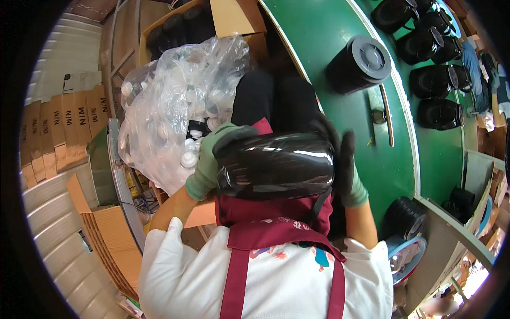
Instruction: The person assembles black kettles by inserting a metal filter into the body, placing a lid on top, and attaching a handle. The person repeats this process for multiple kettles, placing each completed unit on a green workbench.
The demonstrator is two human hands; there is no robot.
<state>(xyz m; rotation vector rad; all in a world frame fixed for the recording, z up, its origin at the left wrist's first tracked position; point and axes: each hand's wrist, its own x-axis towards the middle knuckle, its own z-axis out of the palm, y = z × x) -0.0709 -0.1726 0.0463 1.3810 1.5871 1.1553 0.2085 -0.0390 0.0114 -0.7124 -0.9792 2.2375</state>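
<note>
Maroon apron bib [284,234] lies nearest; beyond it, gloved left hand [213,154] and right hand [346,167] cup opposite ends of a glossy black canister [277,166], probably light, stiff, slippery, best held by both ends.

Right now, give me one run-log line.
left hand: on black vessel, left end | right hand: at right end | vessel: sideways, over apron | clear bag: white parts inside | canister: on green table
</note>
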